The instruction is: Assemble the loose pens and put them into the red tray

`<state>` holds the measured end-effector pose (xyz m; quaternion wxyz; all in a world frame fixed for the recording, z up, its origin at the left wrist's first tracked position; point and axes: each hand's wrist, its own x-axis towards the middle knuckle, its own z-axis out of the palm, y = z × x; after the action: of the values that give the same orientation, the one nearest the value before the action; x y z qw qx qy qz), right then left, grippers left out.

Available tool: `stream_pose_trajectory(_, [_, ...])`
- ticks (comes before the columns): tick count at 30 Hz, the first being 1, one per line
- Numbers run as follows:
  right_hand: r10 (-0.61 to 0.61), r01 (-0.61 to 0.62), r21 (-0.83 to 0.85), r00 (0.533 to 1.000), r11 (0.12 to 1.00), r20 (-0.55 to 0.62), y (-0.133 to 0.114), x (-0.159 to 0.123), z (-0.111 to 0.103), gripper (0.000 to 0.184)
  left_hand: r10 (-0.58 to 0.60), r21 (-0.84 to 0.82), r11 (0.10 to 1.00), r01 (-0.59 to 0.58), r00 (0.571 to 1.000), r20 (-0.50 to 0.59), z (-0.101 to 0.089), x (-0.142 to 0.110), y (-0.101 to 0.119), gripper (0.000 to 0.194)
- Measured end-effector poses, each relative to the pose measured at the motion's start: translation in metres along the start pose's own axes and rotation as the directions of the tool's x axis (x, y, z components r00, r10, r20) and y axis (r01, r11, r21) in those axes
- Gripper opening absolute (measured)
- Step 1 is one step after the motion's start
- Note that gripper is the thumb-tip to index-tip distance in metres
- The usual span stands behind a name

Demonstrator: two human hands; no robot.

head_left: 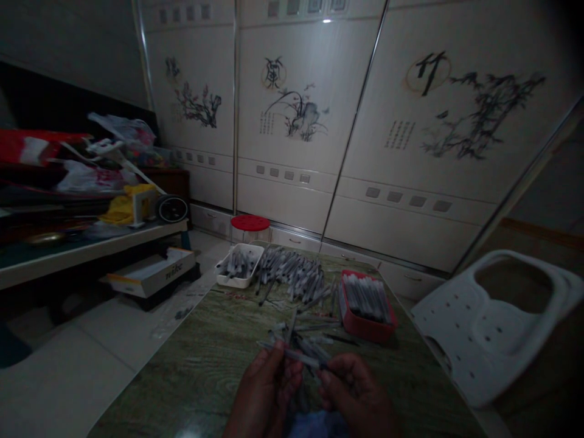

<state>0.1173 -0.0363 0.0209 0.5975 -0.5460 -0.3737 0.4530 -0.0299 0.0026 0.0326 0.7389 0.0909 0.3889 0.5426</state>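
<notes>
My left hand and my right hand are close together at the near edge of a green table. Both have their fingers pinched on a thin grey pen that lies across between them. Just beyond the hands lies a small scatter of loose pen parts. Farther back a big heap of grey pens covers the table's far end. A red tray filled with pens stands at the right, and a white tray with pens at the left.
A white plastic chair stands right of the table. A red-lidded container sits on the floor behind it. A low shelf piled with bags and a flat box are at the left. Painted wardrobe doors close off the back.
</notes>
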Motion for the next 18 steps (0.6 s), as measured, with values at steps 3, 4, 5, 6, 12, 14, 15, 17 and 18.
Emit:
stream_pose_trajectory(3, [0.001,0.000,-0.015,1.000,1.000,0.008,-0.001,-0.001,0.000,0.050,0.003,0.002,1.000,-0.003,1.000,0.007,0.000,0.000,-0.002,0.015])
stream_pose_trajectory(4, [-0.001,0.001,-0.019,1.000,1.000,0.008,-0.002,-0.001,0.000,0.050,0.004,0.003,1.000,-0.004,1.000,0.004,0.000,0.000,-0.002,0.015])
stream_pose_trajectory(5, [-0.004,0.004,-0.026,1.000,1.000,0.007,-0.002,-0.001,-0.001,0.049,0.005,0.003,1.000,-0.005,1.000,0.001,0.000,-0.001,-0.002,0.016])
stream_pose_trajectory(6, [-0.007,0.007,-0.035,1.000,0.999,0.006,-0.002,-0.001,-0.001,0.049,0.003,0.004,1.000,-0.003,1.000,0.001,0.001,-0.001,-0.002,0.017])
stream_pose_trajectory(12, [-0.014,0.015,-0.044,0.999,0.999,0.029,0.002,0.000,-0.006,0.049,0.003,0.014,1.000,-0.003,0.999,0.037,0.002,-0.001,-0.005,0.018])
stream_pose_trajectory(14, [-0.024,0.027,-0.074,0.999,0.997,0.034,0.004,0.001,-0.008,0.049,0.008,0.022,1.000,-0.009,0.999,0.045,0.001,-0.001,-0.006,0.016])
stream_pose_trajectory(15, [-0.028,0.031,-0.088,0.999,0.996,0.035,0.005,0.001,-0.009,0.050,0.011,0.025,1.000,-0.012,0.999,0.043,0.001,-0.001,-0.007,0.014])
stream_pose_trajectory(17, [-0.031,0.035,-0.105,0.999,0.994,0.037,0.007,0.002,-0.010,0.051,0.017,0.033,0.999,-0.019,0.999,0.037,0.001,-0.001,-0.007,0.014])
stream_pose_trajectory(18, [-0.033,0.038,-0.111,0.999,0.993,0.042,0.008,0.002,-0.011,0.052,0.020,0.039,0.999,-0.021,0.999,0.033,0.001,-0.002,-0.008,0.015])
